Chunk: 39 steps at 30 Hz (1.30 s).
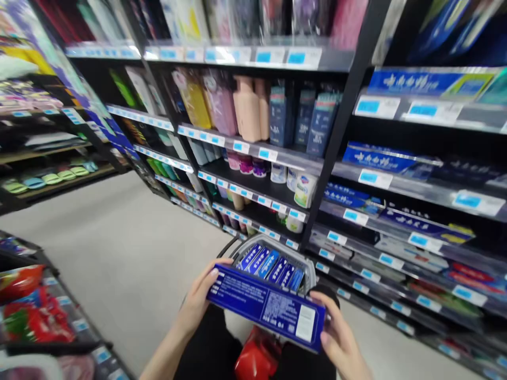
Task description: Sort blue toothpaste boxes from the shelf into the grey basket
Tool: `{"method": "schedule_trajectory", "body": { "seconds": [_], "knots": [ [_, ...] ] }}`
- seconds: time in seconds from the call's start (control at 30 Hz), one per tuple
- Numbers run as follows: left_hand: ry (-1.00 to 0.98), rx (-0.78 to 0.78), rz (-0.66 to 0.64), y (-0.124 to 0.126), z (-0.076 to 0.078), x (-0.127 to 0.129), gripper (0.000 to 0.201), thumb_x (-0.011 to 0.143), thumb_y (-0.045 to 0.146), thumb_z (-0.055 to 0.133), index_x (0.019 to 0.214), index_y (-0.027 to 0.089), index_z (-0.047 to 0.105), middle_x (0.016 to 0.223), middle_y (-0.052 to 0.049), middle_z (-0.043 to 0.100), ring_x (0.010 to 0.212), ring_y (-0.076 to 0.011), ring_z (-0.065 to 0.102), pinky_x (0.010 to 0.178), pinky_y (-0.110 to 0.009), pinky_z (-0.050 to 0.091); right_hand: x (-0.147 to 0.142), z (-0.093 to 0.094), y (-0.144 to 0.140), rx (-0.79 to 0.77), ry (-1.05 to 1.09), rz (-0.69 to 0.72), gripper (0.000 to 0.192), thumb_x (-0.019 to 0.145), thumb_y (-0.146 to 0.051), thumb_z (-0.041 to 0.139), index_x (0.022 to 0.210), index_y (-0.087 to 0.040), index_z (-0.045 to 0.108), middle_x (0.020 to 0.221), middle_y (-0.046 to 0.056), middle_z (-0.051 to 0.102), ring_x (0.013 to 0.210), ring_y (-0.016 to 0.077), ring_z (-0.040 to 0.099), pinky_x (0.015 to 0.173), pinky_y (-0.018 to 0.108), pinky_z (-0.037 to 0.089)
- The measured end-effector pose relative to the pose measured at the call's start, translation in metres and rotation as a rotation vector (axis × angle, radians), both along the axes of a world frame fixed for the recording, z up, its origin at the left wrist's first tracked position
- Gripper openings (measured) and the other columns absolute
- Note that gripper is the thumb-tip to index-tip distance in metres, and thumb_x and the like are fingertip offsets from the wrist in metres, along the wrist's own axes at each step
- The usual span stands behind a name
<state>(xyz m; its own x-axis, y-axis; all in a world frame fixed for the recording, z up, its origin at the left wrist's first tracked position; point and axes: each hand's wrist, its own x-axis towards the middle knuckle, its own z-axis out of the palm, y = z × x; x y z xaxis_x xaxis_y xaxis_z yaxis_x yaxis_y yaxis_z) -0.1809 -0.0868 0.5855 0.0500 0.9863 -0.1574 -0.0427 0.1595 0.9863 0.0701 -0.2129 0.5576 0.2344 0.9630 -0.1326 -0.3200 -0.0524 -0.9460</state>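
Observation:
I hold a long dark blue toothpaste box [266, 306] with both hands, its back side with white print facing up. My left hand [198, 298] grips its left end and my right hand [339, 338] grips its right end. Just beyond the box sits a grey shopping basket [310, 270] with several more blue toothpaste boxes [273, 265] lying in it. The basket rests low, in front of the shelves.
Black shelves [336, 126] with bottles, tubs and blue toothpaste boxes rise ahead and to the right. A red object [255, 359] lies below the box. Snack packets [27, 311] fill a rack at lower left. Pale floor [119, 248] stretches away to the left.

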Motion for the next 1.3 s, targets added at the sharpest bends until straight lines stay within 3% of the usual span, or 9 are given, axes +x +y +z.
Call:
{"method": "schedule_trajectory", "body": {
  "seconds": [0.33, 0.5, 0.63, 0.77, 0.87, 0.97, 1.13, 1.3],
  "knots": [
    [-0.046, -0.070, 0.042, 0.001, -0.013, -0.009, 0.050, 0.071, 0.053, 0.065, 0.103, 0.015, 0.065, 0.078, -0.003, 0.068, 0.066, -0.0166, 0.060, 0.058, -0.024, 0.049, 0.005, 0.016, -0.005, -0.038, 0.005, 0.239, 0.061, 0.080, -0.044, 0.066, 0.135, -0.023, 0.049, 0.121, 0.011, 0.062, 0.110, 0.0240, 0.061, 0.097, 0.039, 0.047],
    [-0.070, -0.127, 0.055, 0.000, -0.017, -0.003, 0.050, 0.071, 0.053, 0.065, 0.103, 0.014, 0.066, 0.077, -0.002, 0.069, 0.065, -0.0161, 0.061, 0.058, -0.024, 0.050, 0.005, 0.022, -0.004, -0.064, -0.025, 0.223, 0.062, 0.082, -0.043, 0.065, 0.138, -0.024, 0.047, 0.116, 0.011, 0.064, 0.110, 0.0243, 0.061, 0.096, 0.041, 0.047],
    [-0.113, -0.216, -0.021, -0.002, -0.016, 0.002, 0.056, 0.073, 0.053, 0.065, 0.112, 0.013, 0.061, 0.077, -0.005, 0.069, 0.058, -0.0168, 0.060, 0.047, -0.026, 0.050, 0.007, 0.021, -0.002, -0.069, 0.054, 0.186, 0.062, 0.081, -0.045, 0.066, 0.137, -0.024, 0.048, 0.123, 0.011, 0.061, 0.109, 0.0240, 0.061, 0.094, 0.040, 0.049],
    [-0.259, -0.217, -0.179, -0.004, -0.012, -0.002, 0.062, 0.074, 0.053, 0.063, 0.123, 0.015, 0.057, 0.100, -0.011, 0.069, 0.062, -0.0193, 0.064, 0.051, -0.032, 0.055, 0.016, 0.005, -0.001, -0.075, 0.215, 0.073, 0.066, 0.078, -0.046, 0.069, 0.136, -0.025, 0.048, 0.124, 0.013, 0.061, 0.097, 0.0252, 0.065, 0.079, 0.040, 0.056],
    [-0.341, -0.175, -0.306, -0.009, -0.008, -0.005, 0.064, 0.072, 0.048, 0.066, 0.128, 0.021, 0.054, 0.128, -0.013, 0.059, 0.071, -0.0233, 0.068, 0.059, -0.038, 0.059, 0.026, -0.015, -0.001, -0.107, 0.354, 0.009, 0.061, 0.081, -0.045, 0.065, 0.134, -0.020, 0.050, 0.106, 0.014, 0.069, 0.083, 0.0251, 0.069, 0.072, 0.042, 0.058],
    [-0.334, -0.101, -0.426, -0.014, -0.004, 0.000, 0.070, 0.066, 0.041, 0.074, 0.131, 0.026, 0.051, 0.140, -0.013, 0.048, 0.072, -0.0229, 0.069, 0.060, -0.037, 0.059, 0.033, -0.035, 0.000, -0.149, 0.478, -0.013, 0.055, 0.080, -0.045, 0.065, 0.127, -0.017, 0.056, 0.091, 0.013, 0.072, 0.076, 0.0251, 0.070, 0.067, 0.040, 0.058],
    [-0.229, 0.125, -0.586, -0.018, 0.008, 0.020, 0.071, 0.068, 0.040, 0.076, 0.131, 0.024, 0.047, 0.130, -0.014, 0.055, 0.094, -0.0258, 0.065, 0.070, -0.033, 0.057, 0.027, -0.057, 0.000, -0.253, 0.602, -0.094, 0.035, 0.071, -0.035, 0.076, 0.100, -0.017, 0.068, 0.085, 0.008, 0.074, 0.070, 0.0218, 0.070, 0.061, 0.034, 0.059],
    [0.046, 0.334, -0.567, -0.023, 0.022, 0.030, 0.061, 0.070, 0.040, 0.074, 0.122, 0.019, 0.051, 0.104, -0.009, 0.066, 0.089, -0.0213, 0.064, 0.076, -0.030, 0.052, 0.015, -0.067, -0.001, -0.298, 0.694, -0.129, 0.027, 0.064, -0.031, 0.082, 0.084, -0.017, 0.072, 0.077, 0.005, 0.075, 0.061, 0.0172, 0.068, 0.053, 0.026, 0.056]
  ]
}}
